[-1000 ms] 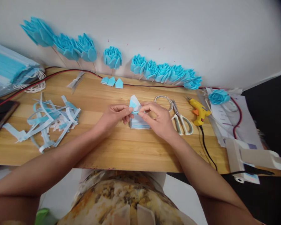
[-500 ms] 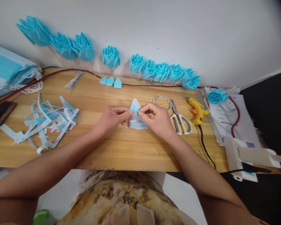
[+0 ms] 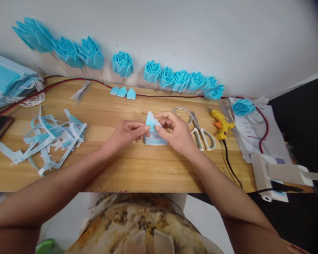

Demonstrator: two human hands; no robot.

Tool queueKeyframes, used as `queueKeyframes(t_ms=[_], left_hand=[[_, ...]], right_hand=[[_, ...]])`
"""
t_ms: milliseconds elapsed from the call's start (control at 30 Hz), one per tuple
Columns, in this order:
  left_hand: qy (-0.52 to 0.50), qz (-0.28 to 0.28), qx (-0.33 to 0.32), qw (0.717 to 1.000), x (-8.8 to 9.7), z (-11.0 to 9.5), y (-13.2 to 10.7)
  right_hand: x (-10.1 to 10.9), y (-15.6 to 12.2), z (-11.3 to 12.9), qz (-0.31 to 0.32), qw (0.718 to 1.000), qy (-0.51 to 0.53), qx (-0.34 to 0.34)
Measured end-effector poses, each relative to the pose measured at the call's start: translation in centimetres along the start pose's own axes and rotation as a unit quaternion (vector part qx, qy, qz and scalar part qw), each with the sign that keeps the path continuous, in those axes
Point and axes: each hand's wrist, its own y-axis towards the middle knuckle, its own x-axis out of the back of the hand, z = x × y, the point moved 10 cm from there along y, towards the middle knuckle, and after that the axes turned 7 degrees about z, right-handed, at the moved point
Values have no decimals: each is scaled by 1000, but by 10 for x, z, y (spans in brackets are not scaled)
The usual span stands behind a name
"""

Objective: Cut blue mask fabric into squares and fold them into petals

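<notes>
Left: cut blue-and-white strips (image 3: 46,155) are lying tangled on the wooden table (image 3: 116,173). Left hand (image 3: 128,135) is pinching the left side of a folded blue piece (image 3: 149,121), which is sitting over the far part of a sheet stack (image 3: 155,140); right hand (image 3: 176,133) is pinching its right side. Farther right, scissors (image 3: 198,125), then yellow glue gun (image 3: 222,126) are lying.

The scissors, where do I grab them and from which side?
Take the scissors by their pale handle loops, probably best from the near right, around the right forearm. They lie flat, loops toward the wearer and blades pointing away, so that approach should avoid the tips.
</notes>
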Motion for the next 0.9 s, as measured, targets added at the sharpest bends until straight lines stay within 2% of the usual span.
queueKeyframes(t_ms=[233, 433, 533, 700, 900], left_hand=[[21, -8, 3, 1000, 2, 3, 1], [26, -15, -4, 1000, 3, 4, 1], [33, -13, -3, 999, 3, 3, 0], [44, -10, 3, 999, 1, 2, 0], [-21, -14, -26, 999, 3, -5, 0]], right_hand=[[-5, 1, -10, 35, 997, 58, -23], [-16, 2, -22, 82, 982, 159, -67], [-19, 1, -21, 91, 978, 177, -69], [-11, 0, -19, 60, 989, 120, -66], [-2, 2, -17, 19, 994, 99, -50]])
